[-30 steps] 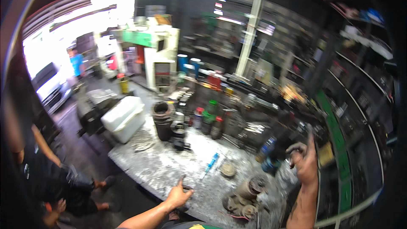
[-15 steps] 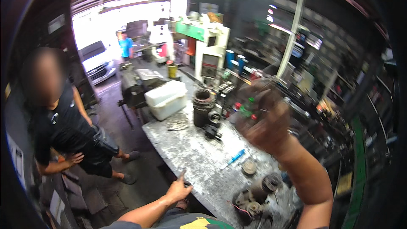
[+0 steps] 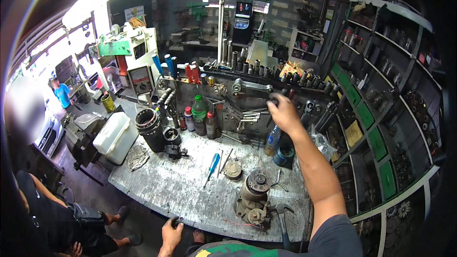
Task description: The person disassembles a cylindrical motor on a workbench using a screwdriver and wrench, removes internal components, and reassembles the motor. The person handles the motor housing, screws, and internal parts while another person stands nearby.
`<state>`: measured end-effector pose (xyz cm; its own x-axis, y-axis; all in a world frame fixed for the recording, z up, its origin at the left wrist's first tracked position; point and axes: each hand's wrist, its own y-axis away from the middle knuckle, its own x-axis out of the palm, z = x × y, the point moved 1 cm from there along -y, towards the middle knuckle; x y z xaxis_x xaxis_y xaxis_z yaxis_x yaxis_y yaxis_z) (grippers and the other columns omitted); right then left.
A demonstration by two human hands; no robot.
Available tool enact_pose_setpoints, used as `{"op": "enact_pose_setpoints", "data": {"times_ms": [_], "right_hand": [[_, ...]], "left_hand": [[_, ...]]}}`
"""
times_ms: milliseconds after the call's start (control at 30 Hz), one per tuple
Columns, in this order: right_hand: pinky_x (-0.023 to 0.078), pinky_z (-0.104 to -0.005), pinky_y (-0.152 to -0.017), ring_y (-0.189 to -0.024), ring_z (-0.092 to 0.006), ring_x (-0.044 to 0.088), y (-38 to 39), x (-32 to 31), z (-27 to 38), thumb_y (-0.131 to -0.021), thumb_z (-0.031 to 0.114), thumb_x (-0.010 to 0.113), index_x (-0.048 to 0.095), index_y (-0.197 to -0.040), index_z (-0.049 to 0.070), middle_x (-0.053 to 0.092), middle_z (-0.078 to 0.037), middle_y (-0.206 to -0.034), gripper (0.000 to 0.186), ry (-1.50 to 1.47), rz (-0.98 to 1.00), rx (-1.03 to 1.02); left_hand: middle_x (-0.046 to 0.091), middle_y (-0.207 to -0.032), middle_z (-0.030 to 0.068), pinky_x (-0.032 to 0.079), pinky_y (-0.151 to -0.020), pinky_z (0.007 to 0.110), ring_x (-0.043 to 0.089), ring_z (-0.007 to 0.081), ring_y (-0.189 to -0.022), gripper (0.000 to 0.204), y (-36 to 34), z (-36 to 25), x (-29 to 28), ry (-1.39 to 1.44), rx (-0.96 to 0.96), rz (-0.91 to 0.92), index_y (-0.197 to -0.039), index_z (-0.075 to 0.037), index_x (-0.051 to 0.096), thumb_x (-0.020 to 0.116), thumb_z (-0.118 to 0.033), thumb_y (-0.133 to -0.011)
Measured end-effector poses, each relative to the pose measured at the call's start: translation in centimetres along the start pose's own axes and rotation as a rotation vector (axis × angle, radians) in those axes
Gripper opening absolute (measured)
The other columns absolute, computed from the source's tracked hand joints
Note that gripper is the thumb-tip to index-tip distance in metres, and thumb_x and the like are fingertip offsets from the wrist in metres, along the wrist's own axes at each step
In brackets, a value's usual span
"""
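My right hand (image 3: 284, 113) is stretched out to the tool rack behind the bench. Its fingers curl by the end of a shiny wrench (image 3: 252, 86); what they hold, if anything, is hidden. Down at the bench's near edge, my left hand (image 3: 171, 234) pinches a small dark piece that I cannot make out. On the metal-topped bench (image 3: 157, 181) a greasy motor-like assembly (image 3: 257, 192) stands upright, with a hammer (image 3: 283, 223) beside it. A blue-handled screwdriver (image 3: 213, 166) and a round metal disc (image 3: 233, 170) lie farther left.
A dark cylindrical housing (image 3: 151, 131), a white plastic container (image 3: 114, 138) and several bottles (image 3: 200, 116) stand toward the back left. Sockets (image 3: 257, 66) line the rack's top. Shelves with green drawers (image 3: 365, 115) rise on the right. A person (image 3: 47, 214) stands at the left.
The view has swung to the right. My right hand, raised and blurred before, is now at the rack near the wrench. My left hand stays by the bench's near edge.
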<state>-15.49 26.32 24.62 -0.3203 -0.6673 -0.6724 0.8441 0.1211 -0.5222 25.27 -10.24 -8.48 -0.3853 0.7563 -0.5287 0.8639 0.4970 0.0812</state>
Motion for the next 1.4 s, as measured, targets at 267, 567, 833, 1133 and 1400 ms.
{"op": "enact_pose_setpoints", "data": {"times_ms": [267,567,833,1133,1400], "right_hand": [[0.059,-0.0417,-0.096,-0.104,-0.0343,0.079,11.5,2.3,-11.1,-0.099,0.030,0.077,0.079,-0.119,-0.002,0.081,-0.024,-0.110,0.038,-0.079,0.312,0.287],[0.048,-0.0378,-0.048,-0.050,-0.0208,0.061,4.8,13.8,-11.1,-0.100,0.066,0.072,0.072,-0.085,-0.004,0.068,-0.011,-0.070,0.071,-0.590,0.228,0.705],[0.035,-0.0331,-0.038,-0.041,-0.0128,0.045,4.3,15.9,-8.5,-0.103,0.040,0.069,0.067,-0.076,0.009,0.052,0.000,-0.054,0.041,-0.786,-0.041,0.642],[0.061,-0.0322,-0.073,-0.083,-0.0168,0.073,13.9,-8.1,0.4,-0.104,0.031,0.067,0.072,-0.125,-0.005,0.076,-0.012,-0.097,0.043,-1.044,-0.016,0.082],[0.048,-0.0258,-0.077,-0.080,-0.0076,0.050,24.0,-11.0,6.8,-0.102,0.020,0.081,0.036,-0.169,0.002,0.059,0.001,-0.084,0.083,-0.661,0.344,-0.085]], "left_hand": [[0.082,-0.105,0.0235,0.062,-0.090,0.041,0.081,0.0327,-0.096,0.036,-4.4,-0.9,0.3,-0.037,-0.048,0.135,-0.120,0.005,0.078,0.078,-0.019,-0.093],[0.082,-0.105,0.0209,0.062,-0.085,0.039,0.080,0.0275,-0.091,0.030,-10.0,-9.5,4.5,0.026,0.218,0.280,-0.122,0.003,0.078,0.074,-0.015,-0.098],[0.082,-0.100,0.0127,0.060,-0.084,0.034,0.076,0.0173,-0.090,0.027,-5.4,-8.0,5.6,0.220,0.101,0.262,-0.121,0.004,0.077,0.075,-0.011,-0.099],[0.081,-0.109,0.0166,0.062,-0.082,0.038,0.079,0.0274,-0.092,0.032,-0.9,-10.4,3.5,-0.016,0.391,0.332,-0.124,0.001,0.077,0.077,-0.011,-0.094],[0.067,-0.142,0.0187,0.052,-0.114,0.048,0.065,0.0397,-0.131,0.084,2.4,-22.1,8.6,0.126,0.942,0.434,-0.153,-0.004,0.056,0.094,-0.022,-0.080]]}}
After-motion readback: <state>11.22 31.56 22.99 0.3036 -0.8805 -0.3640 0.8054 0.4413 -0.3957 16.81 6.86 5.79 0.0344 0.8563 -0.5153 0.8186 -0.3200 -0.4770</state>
